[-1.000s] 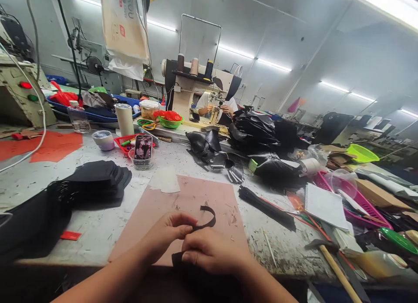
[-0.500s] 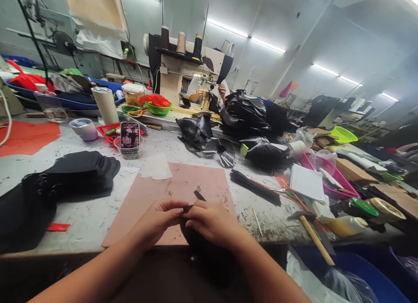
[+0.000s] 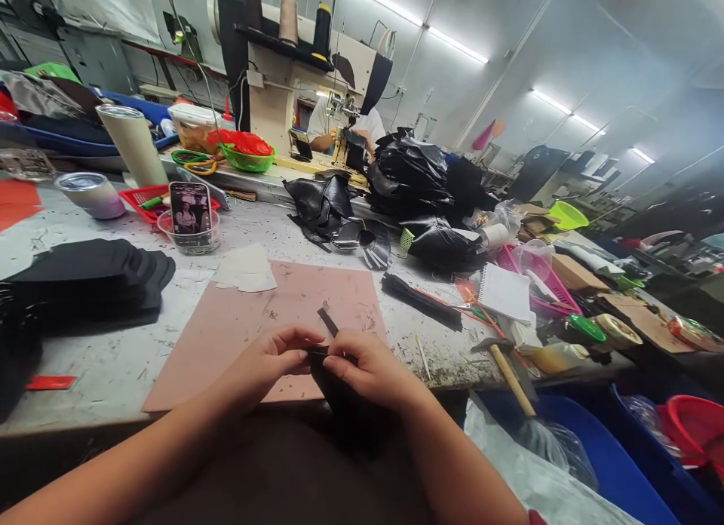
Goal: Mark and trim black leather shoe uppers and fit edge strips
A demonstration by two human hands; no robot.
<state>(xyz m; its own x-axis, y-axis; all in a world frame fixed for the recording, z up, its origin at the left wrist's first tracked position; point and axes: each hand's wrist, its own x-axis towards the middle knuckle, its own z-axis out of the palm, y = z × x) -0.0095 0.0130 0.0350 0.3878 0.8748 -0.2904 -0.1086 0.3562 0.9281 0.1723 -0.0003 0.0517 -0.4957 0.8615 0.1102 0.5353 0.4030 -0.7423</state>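
My left hand (image 3: 271, 359) and my right hand (image 3: 367, 366) meet at the near edge of a pink cutting mat (image 3: 237, 321). Both pinch a black leather piece (image 3: 339, 393) that hangs down over the table edge towards my lap. A thin black strap end (image 3: 328, 321) sticks up from between the fingertips. The fingers of both hands are closed on the piece.
A stack of black cut pieces (image 3: 96, 272) lies left of the mat. A phone (image 3: 189, 208) stands in a clear cup. Black leather heaps (image 3: 418, 185), a notebook (image 3: 506, 293) and a hammer (image 3: 512, 378) lie to the right. Another person works at a sewing machine (image 3: 294, 80) behind.
The view has swung right and down. The curled strap that stood up a second ago is now folded down between my fingers, and the black piece hangs lower over the table edge.
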